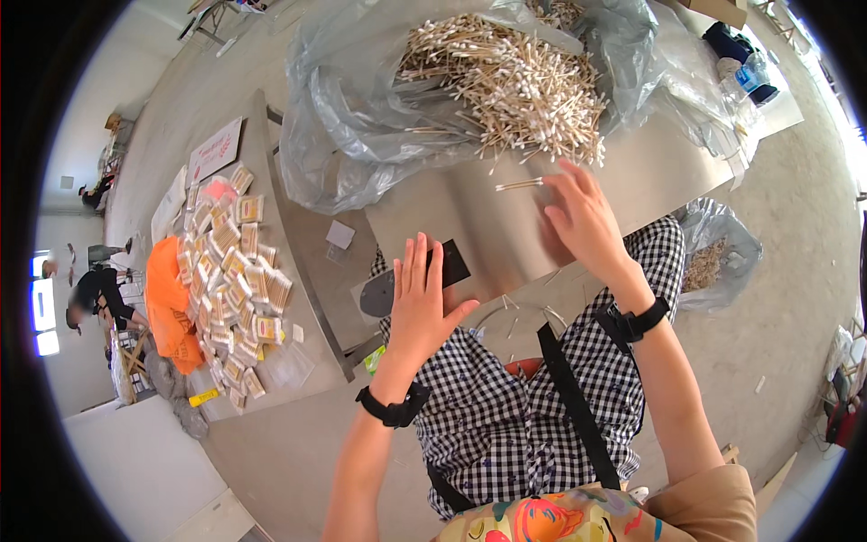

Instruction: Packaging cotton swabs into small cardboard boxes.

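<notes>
A large heap of cotton swabs [533, 86] with white tips spills from a clear plastic bag [339, 135] onto the metal table [433, 203]. A few loose swabs [517, 185] lie together just in front of the heap. My right hand [585, 221] is over the table beside them, its fingers apart and the fingertips close to their right end; whether they touch, I cannot tell. My left hand [420, 303] is stretched flat at the table's near edge, over a black flat piece [458, 260] and next to a dark grey rounded piece [377, 294].
On a side table at left lie many small packs of swabs [239, 289], an orange bag [170, 303] and a white printed sign [217, 149]. A clear bag with swabs [713, 257] stands on the floor at right. A bottle [751, 74] stands far right. People are in the left background.
</notes>
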### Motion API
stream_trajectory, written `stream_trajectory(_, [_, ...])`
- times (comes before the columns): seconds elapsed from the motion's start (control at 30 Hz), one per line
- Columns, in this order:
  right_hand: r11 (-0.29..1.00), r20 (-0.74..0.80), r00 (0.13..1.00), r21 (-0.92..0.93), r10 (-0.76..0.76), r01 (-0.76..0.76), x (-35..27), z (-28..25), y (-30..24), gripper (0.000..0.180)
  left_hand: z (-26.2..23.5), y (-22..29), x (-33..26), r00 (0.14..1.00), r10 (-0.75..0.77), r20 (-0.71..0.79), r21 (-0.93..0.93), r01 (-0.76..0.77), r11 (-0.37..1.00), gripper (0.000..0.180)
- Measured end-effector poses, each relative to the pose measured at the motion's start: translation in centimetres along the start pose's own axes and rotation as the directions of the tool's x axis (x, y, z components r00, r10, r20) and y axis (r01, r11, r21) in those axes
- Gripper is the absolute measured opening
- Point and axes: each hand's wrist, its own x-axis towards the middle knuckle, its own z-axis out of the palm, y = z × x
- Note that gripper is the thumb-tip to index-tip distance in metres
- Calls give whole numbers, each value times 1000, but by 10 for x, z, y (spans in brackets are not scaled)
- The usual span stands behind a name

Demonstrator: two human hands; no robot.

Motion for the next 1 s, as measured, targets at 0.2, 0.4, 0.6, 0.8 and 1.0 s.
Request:
stream_trajectory(0.2, [977,-204,968,-126,146,-174,33,1,52,41,-12,22,27,993,40,-107,-218,-63,974,68])
stream_trajectory(0.4, [988,-116,983,75,142,-134,12,21,36,48,-6,41,56,991,67,-118,-292,-99,951,57])
stream_trajectory(0.6, [963,46,992,239,120,-127,-31,26,-14,62,3,56,81,992,66,-103,-279,-92,956,51])
stream_trajectory(0.8, [977,119,990,204,-78,52,-42,31,-36,61,12,53,77,997,42,-69,-259,-58,964,53])
stream_trajectory(1.0, [950,108,994,313,-15,-20,-34,10,-20,32,10,55,67,994,3,-105,-238,-28,971,60])
